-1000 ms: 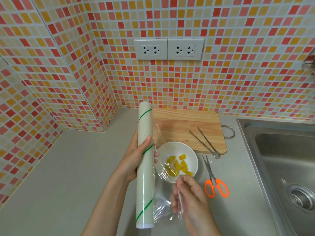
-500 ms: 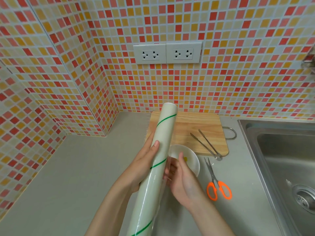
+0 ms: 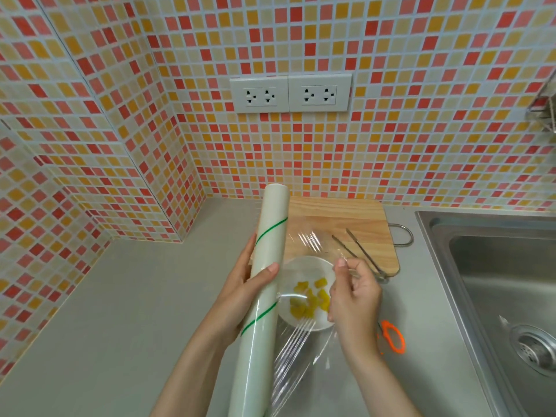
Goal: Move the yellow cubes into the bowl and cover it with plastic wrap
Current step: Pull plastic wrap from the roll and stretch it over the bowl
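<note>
Both hands engaged: left hand (image 3: 240, 291) wraps plastic wrap roll (image 3: 264, 284) left of bowl (image 3: 304, 291); right fingers (image 3: 341, 263) pinch film edge rightward, across roll's long axis.

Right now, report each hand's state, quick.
Left hand: closed around the plastic wrap roll.
Right hand: pinching the pulled-out film, stretching it over the bowl of yellow cubes.

Yellow cubes (image 3: 307, 300) in white bowl (image 3: 293, 266), green-striped white roll (image 3: 264, 284), orange-handled scissors (image 3: 392, 341)
</note>
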A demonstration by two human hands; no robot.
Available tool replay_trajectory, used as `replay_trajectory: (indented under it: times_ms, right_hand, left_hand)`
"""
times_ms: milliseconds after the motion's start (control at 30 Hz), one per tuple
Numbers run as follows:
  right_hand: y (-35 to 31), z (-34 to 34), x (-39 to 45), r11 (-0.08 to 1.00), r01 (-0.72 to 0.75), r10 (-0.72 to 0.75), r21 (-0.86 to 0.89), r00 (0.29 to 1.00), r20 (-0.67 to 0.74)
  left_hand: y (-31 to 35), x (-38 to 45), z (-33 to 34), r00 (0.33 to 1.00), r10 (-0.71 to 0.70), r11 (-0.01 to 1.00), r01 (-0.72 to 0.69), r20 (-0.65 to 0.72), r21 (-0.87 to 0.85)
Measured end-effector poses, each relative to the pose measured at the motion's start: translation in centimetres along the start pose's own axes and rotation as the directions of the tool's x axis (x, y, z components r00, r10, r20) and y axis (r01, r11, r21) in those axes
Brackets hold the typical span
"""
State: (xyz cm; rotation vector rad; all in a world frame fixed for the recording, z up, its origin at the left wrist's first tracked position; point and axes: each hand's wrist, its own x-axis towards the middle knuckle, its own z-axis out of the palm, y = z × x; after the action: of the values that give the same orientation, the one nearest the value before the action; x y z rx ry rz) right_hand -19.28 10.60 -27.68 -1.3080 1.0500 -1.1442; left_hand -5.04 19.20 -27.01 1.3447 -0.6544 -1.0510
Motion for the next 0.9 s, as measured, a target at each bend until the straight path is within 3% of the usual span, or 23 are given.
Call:
replay_trajectory:
  times_ms: [100, 267, 500, 800, 900]
  right_hand:
    - [0.0, -0.2, 0.7, 0.996, 0.032, -0.034, -0.080, 0.999, -0.021]
    - [0.5, 0.2, 2.1, 0.984, 0.064, -0.071, -0.165, 0.997, -0.040]
    - [1.2, -0.3, 3.4, 0.955, 0.058, -0.061, -0.292, 0.998, -0.003]
    - [1.8, -1.3, 4.6, 0.914, 0.052, -0.091, -0.403, 0.993, -0.080]
    - [2.8, -1.4, 4.6, 0.902, 0.031, -0.077, -0.431, 0.993, -0.089]
  left_hand:
    - [-0.3, 0.4, 0.0, 0.995, -0.088, 0.996, 0.090, 0.038, -0.030]
    - [-0.8, 0.9, -0.6, 0.992, -0.128, 0.974, 0.120, -0.025, -0.191]
    - [1.1, 1.2, -1.7, 0.993, -0.113, 0.985, 0.114, 0.016, -0.128]
    - [1.1, 1.5, -1.9, 0.998, 0.017, 0.984, -0.007, -0.054, 0.180]
    - [0.2, 2.0, -2.2, 0.970, 0.184, 0.882, -0.091, -0.161, 0.462]
